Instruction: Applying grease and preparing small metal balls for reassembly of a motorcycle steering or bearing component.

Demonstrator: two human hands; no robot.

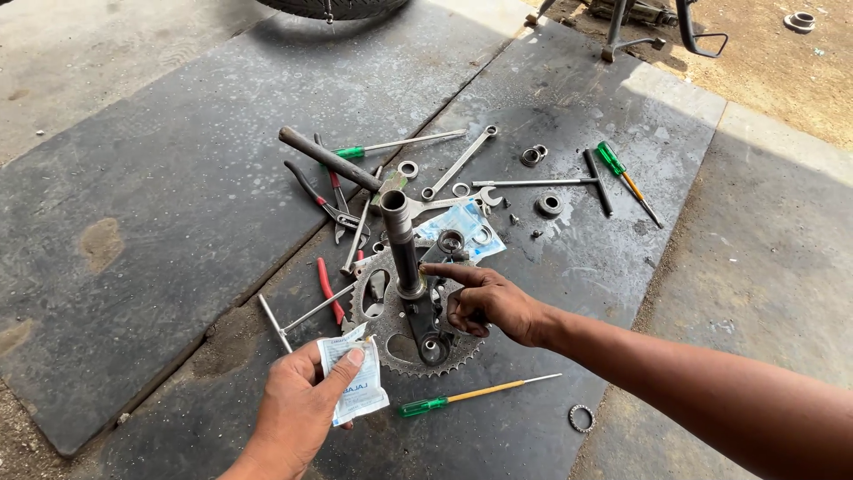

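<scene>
The small white-and-blue sachet [354,380] sits pinched in the left hand [298,413], thumb pressed on its face and fingers behind; its top corner looks torn, and what it contains cannot be seen. It hangs just below and left of the toothed chainring [378,316], which serves as the landmark here. The right hand [489,300] has its index finger stretched out, the tip touching or nearly touching the upright grey axle tube [400,242] that rises from the chainring's middle; its other fingers are curled in and hold nothing.

A second flat packet [462,227] lies above and right of the chainring, with a ring-shaped part resting on it. A red-handled pliers [329,289] lies just left of the chainring, a T-handle wrench [293,320] beyond it. Below the chainring lies a green-handled screwdriver [471,393], and farther right a small bearing ring [581,418]. Above it are a dark bar [329,160], a spanner [458,164], a long T-wrench [551,182] and another green screwdriver [626,178].

All of it rests on dark rubber mats [178,204]; left of the chainring the mat is bare, and to the right it ends at a concrete floor [773,249].
</scene>
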